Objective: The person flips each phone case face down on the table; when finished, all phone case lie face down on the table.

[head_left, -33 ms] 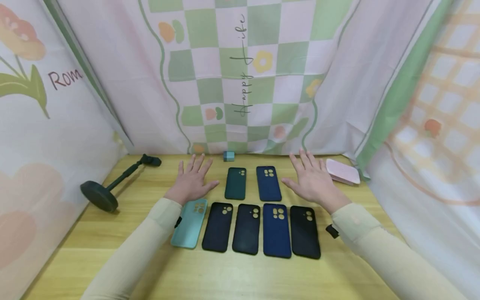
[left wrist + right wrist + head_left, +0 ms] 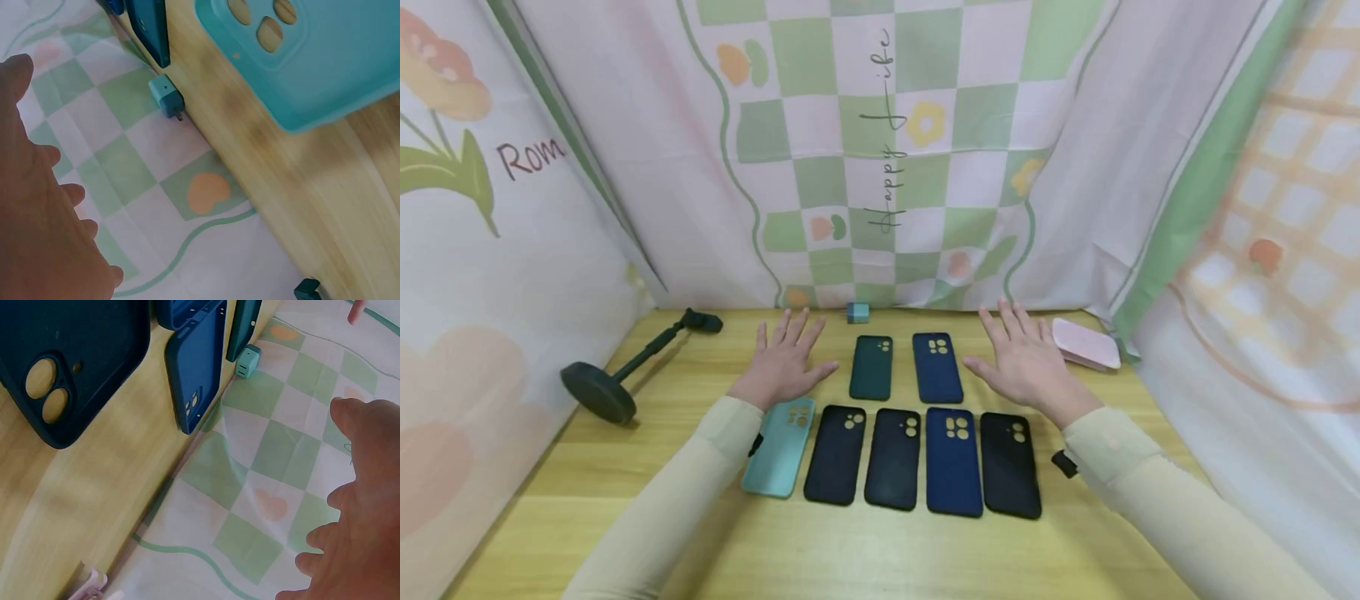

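Note:
My left hand [image 2: 782, 360] is spread with straight fingers above the table, its wrist over the top of a turquoise phone case [image 2: 778, 458]. Opposite it, my right hand [image 2: 1022, 354] is spread the same way, empty, beside a blue phone case [image 2: 937, 367]. A dark green phone case [image 2: 871, 367] lies between the two hands. Closer to me, in a row with the turquoise one, are a black case [image 2: 835, 462], another black case [image 2: 892, 467], a second blue case [image 2: 953, 475] and a black case [image 2: 1011, 475] at the right end. All show camera cutouts.
A dark stand with a round base [image 2: 597, 390] lies on the left of the wooden table [image 2: 850, 550]. A small teal charger plug [image 2: 857, 312] sits at the back edge. Behind the right hand is a pink box [image 2: 1086, 342]. Patterned curtains [image 2: 895, 167] enclose the table.

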Demonstrator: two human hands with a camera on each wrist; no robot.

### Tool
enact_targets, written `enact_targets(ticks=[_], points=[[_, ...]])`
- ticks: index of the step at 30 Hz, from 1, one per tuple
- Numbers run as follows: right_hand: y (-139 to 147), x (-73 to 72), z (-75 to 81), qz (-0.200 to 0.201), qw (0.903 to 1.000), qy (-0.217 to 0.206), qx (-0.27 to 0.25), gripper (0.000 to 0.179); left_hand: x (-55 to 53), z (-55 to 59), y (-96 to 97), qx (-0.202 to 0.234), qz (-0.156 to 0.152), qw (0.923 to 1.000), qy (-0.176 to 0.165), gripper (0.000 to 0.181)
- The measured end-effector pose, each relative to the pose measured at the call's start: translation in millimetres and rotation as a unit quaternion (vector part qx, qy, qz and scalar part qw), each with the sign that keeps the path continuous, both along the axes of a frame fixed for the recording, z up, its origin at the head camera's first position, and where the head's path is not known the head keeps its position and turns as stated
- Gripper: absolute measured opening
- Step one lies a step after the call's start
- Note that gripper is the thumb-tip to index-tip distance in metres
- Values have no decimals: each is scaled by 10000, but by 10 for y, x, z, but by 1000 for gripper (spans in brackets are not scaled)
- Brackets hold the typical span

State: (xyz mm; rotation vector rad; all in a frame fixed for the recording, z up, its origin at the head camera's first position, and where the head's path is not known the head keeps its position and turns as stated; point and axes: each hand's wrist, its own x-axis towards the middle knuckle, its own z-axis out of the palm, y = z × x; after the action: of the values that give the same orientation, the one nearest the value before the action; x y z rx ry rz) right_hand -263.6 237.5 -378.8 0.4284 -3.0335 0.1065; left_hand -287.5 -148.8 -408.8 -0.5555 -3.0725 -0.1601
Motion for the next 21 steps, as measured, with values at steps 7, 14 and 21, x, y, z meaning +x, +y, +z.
enact_targets(ticks=[7,14,21], points=[[26,-20,-6,-14,10000,33,49,94,-28,6,-36,87,3,10000,-36,82],[90,5,83,-69,10000,-54,-34,96,-51,93,11,184,-124,9997,-54,82],[188,119,195,-63,9992,-11,-394,94,-16,294,420,687,-685,9952,-108,85]])
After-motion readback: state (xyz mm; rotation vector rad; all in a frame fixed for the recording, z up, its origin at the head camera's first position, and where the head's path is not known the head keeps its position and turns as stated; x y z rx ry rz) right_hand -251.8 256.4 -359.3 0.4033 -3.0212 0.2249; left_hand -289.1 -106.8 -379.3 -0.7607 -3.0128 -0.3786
